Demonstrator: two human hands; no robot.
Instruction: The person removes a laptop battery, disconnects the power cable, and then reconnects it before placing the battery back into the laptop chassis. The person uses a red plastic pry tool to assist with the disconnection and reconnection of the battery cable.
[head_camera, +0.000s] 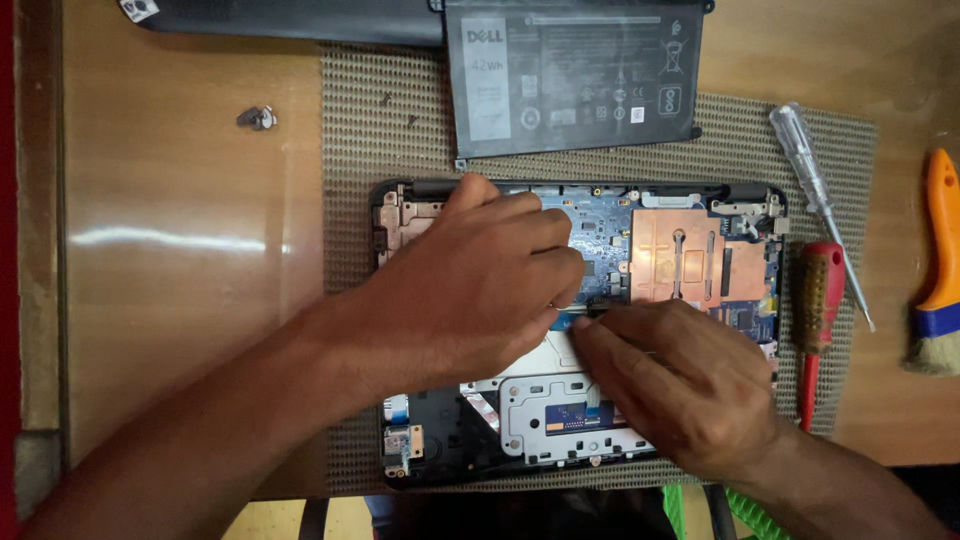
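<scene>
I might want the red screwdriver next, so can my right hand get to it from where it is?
Probably yes. The right hand rests on the opened laptop, and the red-handled screwdriver lies just beside it on the mat, with nothing between them.

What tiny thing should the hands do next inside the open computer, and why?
Probably a gentle pinch and lift at the spot where both hands meet. The left hand lies flat over the blue circuit board of the opened black laptop, and the right hand has its fingertips pressed at the board's lower edge. What they grip is hidden, so going slowly seems wise.
</scene>
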